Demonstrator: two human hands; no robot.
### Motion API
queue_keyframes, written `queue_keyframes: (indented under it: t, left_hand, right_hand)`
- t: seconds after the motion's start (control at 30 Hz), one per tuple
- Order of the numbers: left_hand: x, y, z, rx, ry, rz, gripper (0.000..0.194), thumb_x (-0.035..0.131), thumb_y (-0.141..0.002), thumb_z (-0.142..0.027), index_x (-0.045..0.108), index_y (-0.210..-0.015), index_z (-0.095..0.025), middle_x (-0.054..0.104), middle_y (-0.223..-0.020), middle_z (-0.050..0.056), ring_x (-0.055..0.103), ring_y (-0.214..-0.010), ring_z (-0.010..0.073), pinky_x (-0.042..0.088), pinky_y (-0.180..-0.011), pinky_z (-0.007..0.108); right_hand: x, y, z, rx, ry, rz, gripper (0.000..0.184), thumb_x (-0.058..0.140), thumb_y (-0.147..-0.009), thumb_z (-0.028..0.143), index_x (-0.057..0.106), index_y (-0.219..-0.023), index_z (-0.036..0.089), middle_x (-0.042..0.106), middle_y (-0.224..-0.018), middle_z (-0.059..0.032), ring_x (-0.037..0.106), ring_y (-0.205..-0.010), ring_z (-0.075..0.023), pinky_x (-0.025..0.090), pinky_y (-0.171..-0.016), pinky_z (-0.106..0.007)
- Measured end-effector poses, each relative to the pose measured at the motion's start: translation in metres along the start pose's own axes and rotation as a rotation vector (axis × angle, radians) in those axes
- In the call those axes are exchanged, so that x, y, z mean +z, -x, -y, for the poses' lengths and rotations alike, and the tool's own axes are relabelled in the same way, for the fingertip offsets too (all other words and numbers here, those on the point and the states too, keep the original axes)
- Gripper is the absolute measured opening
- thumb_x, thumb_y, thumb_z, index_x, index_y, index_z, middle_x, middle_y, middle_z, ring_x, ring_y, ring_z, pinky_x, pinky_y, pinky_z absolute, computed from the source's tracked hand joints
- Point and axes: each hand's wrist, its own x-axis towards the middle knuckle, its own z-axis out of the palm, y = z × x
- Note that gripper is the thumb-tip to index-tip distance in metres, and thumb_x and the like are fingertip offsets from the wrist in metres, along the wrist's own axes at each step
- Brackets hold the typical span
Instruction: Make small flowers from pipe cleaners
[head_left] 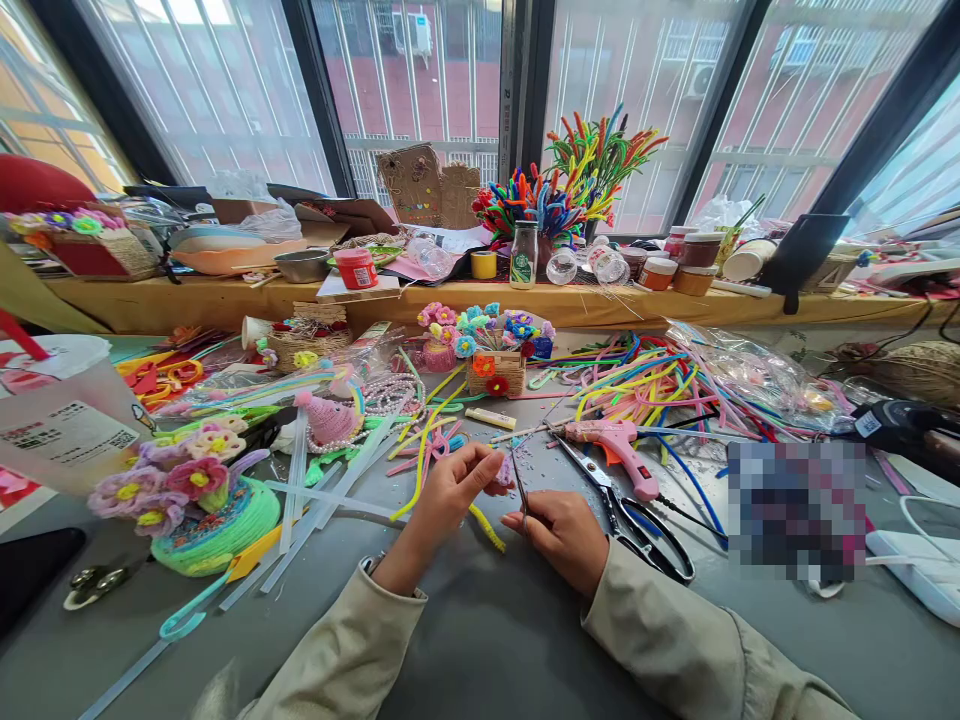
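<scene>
My left hand (450, 492) is closed in a pinch on a small purple-pink fuzzy piece (506, 472), apparently bent pipe cleaner, mostly covered by the fingers. Fingers of my right hand (568, 538) are wrapped around small thin scissors (523, 492), whose blades point up beside the fuzzy piece. Whether the blades touch it, I cannot tell. Under the hands lies a yellow pipe cleaner (487, 528). Tiny purple clippings (536, 462) are scattered just beyond. Large black-handled scissors (637, 525) rest open to the right, next to a pink glue gun (616, 450).
Clear glue sticks (330, 500) and a green crocheted piece with fuzzy flowers (217, 525) lie at left, near a plastic drink cup (64, 410). Behind are a flower-filled woven basket (495, 375) and heaped pipe cleaners (645, 375). Jars (697, 262) line the window ledge.
</scene>
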Motion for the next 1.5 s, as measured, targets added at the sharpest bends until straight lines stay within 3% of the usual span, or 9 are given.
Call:
queue_keyframes:
  t: [0.43,0.57,0.7,0.97,1.3,1.5]
  left_hand:
    - [0.0003,-0.0003,0.0012,-0.107,0.081,0.069,0.033,0.040,-0.074,-0.042,0.051,-0.064,-0.012,0.054,-0.056,0.001,0.051,-0.055,0.0107,0.040,-0.059,0.024]
    - [0.0000,-0.0019,0.0024,-0.082,0.093,-0.004,0.026,0.054,-0.066,-0.038,0.049,-0.076,-0.015,0.049,-0.060,-0.004,0.051,-0.054,0.0086,0.039,-0.055,0.021]
    - [0.0009,-0.0007,0.0009,-0.062,0.086,-0.017,0.025,0.058,-0.063,-0.034,0.049,-0.075,-0.015,0.049,-0.064,-0.004,0.050,-0.054,0.0073,0.039,-0.056,0.021]
    - [-0.0016,-0.0026,0.0052,-0.041,0.062,-0.008,0.023,0.051,-0.069,-0.036,0.049,-0.072,-0.014,0.048,-0.062,-0.003,0.049,-0.056,0.0079,0.040,-0.058,0.021]
    - [-0.0008,-0.0017,0.0022,-0.003,0.035,-0.040,0.021,0.053,-0.068,-0.034,0.050,-0.071,-0.013,0.047,-0.064,-0.003,0.048,-0.058,0.0079,0.040,-0.058,0.021]
    - [-0.0006,-0.0010,0.0010,0.014,0.013,-0.065,0.021,0.053,-0.067,-0.034,0.052,-0.070,-0.014,0.048,-0.063,-0.003,0.048,-0.057,0.0081,0.040,-0.058,0.021]
  right_hand:
    - [-0.0011,-0.0004,0.0024,-0.016,0.000,0.009,0.043,0.040,-0.075,0.046,0.036,-0.045,0.016,0.030,-0.044,0.0047,0.026,-0.044,-0.0067,0.021,-0.045,-0.020]
    - [-0.0005,-0.0003,0.0010,-0.001,-0.001,0.007,0.044,0.038,-0.076,0.046,0.039,-0.045,0.015,0.031,-0.044,0.0046,0.027,-0.044,-0.0064,0.021,-0.044,-0.020]
    - [0.0000,-0.0005,0.0004,0.000,0.004,0.006,0.045,0.037,-0.076,0.047,0.041,-0.045,0.015,0.033,-0.044,0.0042,0.027,-0.044,-0.0065,0.021,-0.044,-0.021]
    - [-0.0018,0.0010,0.0053,-0.032,-0.017,0.039,0.047,0.036,-0.076,0.049,0.036,-0.042,0.015,0.027,-0.043,0.0051,0.022,-0.043,-0.0062,0.018,-0.043,-0.021]
    - [-0.0023,0.0010,0.0063,-0.013,-0.019,0.086,0.045,0.039,-0.073,0.051,0.043,-0.047,0.014,0.034,-0.044,0.0049,0.026,-0.043,-0.0056,0.019,-0.043,-0.020]
    - [-0.0019,0.0001,0.0058,-0.030,0.017,0.045,0.048,0.036,-0.076,0.050,0.041,-0.043,0.015,0.033,-0.042,0.0040,0.026,-0.043,-0.0064,0.018,-0.043,-0.022]
